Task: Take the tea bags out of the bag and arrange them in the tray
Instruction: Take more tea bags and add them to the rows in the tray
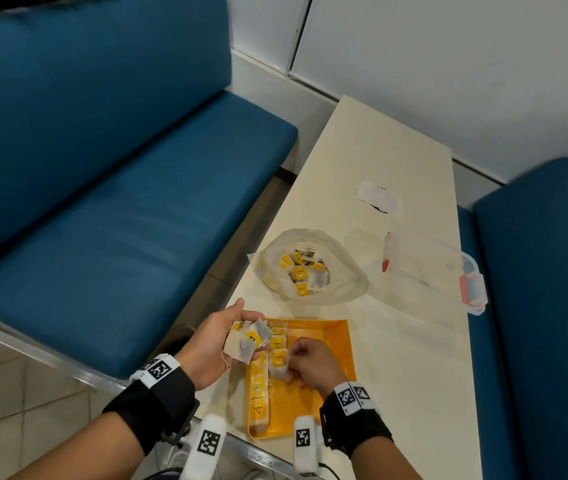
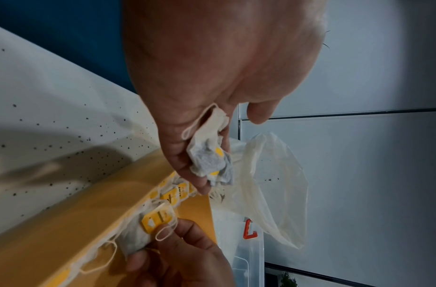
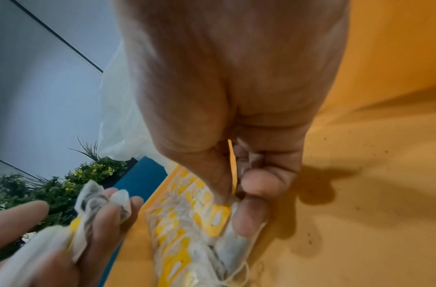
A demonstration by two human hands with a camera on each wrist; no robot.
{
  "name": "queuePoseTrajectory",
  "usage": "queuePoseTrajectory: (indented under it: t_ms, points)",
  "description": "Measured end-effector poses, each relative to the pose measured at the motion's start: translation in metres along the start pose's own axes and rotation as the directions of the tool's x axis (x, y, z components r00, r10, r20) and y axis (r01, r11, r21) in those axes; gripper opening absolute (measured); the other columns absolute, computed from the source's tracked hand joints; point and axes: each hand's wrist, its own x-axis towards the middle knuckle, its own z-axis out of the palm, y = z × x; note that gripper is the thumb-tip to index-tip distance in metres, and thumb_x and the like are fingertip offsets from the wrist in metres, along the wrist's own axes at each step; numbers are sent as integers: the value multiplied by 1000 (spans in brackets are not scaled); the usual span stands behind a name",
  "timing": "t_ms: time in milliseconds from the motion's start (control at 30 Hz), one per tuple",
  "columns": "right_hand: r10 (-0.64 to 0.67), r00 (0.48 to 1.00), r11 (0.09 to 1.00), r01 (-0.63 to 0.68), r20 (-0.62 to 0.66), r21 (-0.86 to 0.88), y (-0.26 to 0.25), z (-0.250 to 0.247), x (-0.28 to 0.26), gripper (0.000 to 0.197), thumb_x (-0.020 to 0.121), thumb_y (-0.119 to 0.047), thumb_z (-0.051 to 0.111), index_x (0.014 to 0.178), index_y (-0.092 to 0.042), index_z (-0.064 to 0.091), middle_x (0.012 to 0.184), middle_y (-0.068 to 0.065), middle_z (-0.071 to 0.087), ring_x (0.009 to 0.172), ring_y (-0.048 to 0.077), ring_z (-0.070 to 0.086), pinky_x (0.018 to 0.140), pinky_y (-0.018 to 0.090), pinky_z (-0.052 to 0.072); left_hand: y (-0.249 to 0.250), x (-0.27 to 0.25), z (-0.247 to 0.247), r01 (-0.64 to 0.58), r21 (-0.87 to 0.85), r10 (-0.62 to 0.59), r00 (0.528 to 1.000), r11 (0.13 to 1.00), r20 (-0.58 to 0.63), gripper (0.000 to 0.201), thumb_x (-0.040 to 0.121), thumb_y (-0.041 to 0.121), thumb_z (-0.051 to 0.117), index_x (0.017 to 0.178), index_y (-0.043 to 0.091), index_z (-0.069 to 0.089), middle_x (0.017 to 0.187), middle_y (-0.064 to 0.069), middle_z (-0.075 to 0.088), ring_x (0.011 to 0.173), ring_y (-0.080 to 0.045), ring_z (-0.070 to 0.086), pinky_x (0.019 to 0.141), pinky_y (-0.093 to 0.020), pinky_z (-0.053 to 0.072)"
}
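Observation:
An orange tray [image 1: 331,344] lies at the table's near edge with a row of yellow-tagged tea bags [image 1: 261,393] along its left side. My left hand [image 1: 220,341] hovers over the tray's far left corner and holds a bunch of tea bags [image 1: 249,339], also seen as tea bags [image 2: 212,161] in the left wrist view. My right hand [image 1: 305,362] pinches a single tea bag [image 1: 279,363] over the row; the right wrist view shows this tea bag [image 3: 219,219] between thumb and forefinger. An open clear plastic bag [image 1: 338,268] with more tea bags [image 1: 301,271] lies beyond the tray.
A clear plastic box with red latches [image 1: 442,271] stands on the table to the right of the bag. A small white wrapper [image 1: 381,199] lies farther back. Blue bench seats [image 1: 119,220] flank the cream table [image 1: 396,358], and a wall is behind.

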Motion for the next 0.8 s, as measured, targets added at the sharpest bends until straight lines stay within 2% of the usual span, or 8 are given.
queuePoseTrajectory:
  t_ms: [67,167,400,533,667,733,800]
  points:
    - [10,1000,1000,-10,-20,25,0,4,3,15,88,1,56,82,-12,58,55,6,64,51,20,62,42,24,41,1,0,0,-3,5,3,1000,1000,-5,56,105,52,41,119,6,69,113,-19,72,96,-31,68,76,-41,56]
    - [4,998,999,-2,-62,34,0,9,6,16,89,2,56,81,-11,57,52,4,62,52,23,63,40,23,41,1,0,1,-6,18,7,1000,1000,-7,55,105,52,42,118,6,70,113,-20,73,98,-33,68,80,-43,55]
    - [-24,990,1000,24,-141,1,-2,15,11,14,86,0,58,78,-11,61,55,9,65,45,20,62,42,24,45,2,-1,1,3,51,-2,1000,999,-14,56,105,53,41,117,7,70,114,-20,72,97,-31,69,78,-40,56]
    - [11,985,999,-2,-173,50,-6,16,11,17,86,3,57,76,-10,61,67,15,66,42,16,60,40,22,46,3,-2,2,10,63,-9,1000,998,-21,57,105,54,39,119,7,69,119,-22,71,99,-32,68,80,-41,56]
    - [8,981,999,1,-192,43,-7,17,10,16,86,1,58,77,-12,61,76,12,69,53,23,69,50,32,58,3,-3,3,15,75,-13,999,997,-30,58,105,54,37,119,8,69,115,-20,73,99,-32,68,80,-41,56]
    - [24,982,999,-16,-187,42,-10,16,7,10,85,-2,60,85,-12,61,81,11,70,56,25,70,56,37,61,4,-4,3,17,91,-14,999,996,-32,60,105,55,36,121,9,69,119,-21,72,100,-31,68,82,-42,56]
    - [35,980,999,-27,-198,41,-13,14,2,12,84,-7,63,93,-14,59,84,10,70,58,24,70,58,37,61,5,-5,3,16,84,-14,999,996,-29,61,105,56,35,123,9,69,121,-22,71,102,-33,68,83,-43,56]
